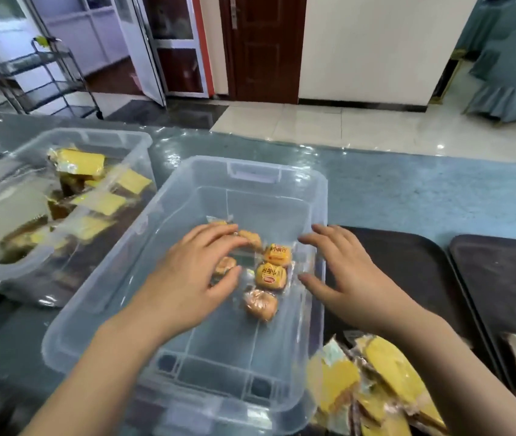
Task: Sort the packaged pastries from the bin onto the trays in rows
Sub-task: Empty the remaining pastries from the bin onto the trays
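**Five or so buns left in the bin, both hands reaching in**

Five or so wrapped buns point(269, 273) lay clustered near the middle of the clear bin point(278, 174), some with orange printed labels, one plain brown and nearest the camera. The left hand point(187, 278) was down over the left part of the cluster, its fingers spread and lightly bent, fingertips touching two of the buns; whether it had hold of any could not be told. The right hand point(348, 272) hovered at the bin's right wall with fingers spread and straight, gripping nothing, just beside the labelled buns.

Right of the bin sat a dark tray point(414, 265), and a second tray point(508, 272) beside it. Yellow packets point(385, 385) were heaped on the first tray's near end. On the left stood another clear bin point(93, 140) holding more yellow packets. All rested on a glossy blue-grey table point(423, 190).
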`<control>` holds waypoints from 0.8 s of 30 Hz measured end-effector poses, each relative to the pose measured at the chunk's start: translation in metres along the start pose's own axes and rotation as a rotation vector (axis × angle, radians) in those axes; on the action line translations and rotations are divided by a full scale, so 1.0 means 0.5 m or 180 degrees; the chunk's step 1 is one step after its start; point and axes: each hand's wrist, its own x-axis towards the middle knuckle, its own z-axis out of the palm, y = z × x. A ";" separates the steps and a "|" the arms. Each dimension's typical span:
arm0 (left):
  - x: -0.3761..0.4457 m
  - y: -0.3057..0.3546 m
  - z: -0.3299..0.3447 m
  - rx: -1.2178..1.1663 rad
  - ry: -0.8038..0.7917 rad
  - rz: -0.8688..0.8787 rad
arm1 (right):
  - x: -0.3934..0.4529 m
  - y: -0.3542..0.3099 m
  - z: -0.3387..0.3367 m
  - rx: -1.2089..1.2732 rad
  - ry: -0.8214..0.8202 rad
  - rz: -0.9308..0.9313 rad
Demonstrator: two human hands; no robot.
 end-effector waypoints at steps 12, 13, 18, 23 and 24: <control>0.281 -0.233 0.095 0.0931 -0.1633 -0.0721 | 0.359 -0.063 0.174 -0.1247 -0.2244 0.0564; 0.295 -0.254 0.118 0.1009 -0.1710 -0.0793 | 0.375 -0.061 0.186 -0.1387 -0.2451 0.0712; 0.298 -0.333 0.224 0.1222 -0.2101 -0.0908 | 0.376 -0.025 0.259 -0.1837 -0.2903 0.0977; 0.264 -0.366 0.290 0.1350 -0.1937 -0.0544 | 0.367 -0.021 0.313 -0.1726 -0.3264 0.1214; 0.262 -0.369 0.298 0.1339 -0.1943 -0.0505 | 0.372 -0.023 0.325 -0.1679 -0.3371 0.1323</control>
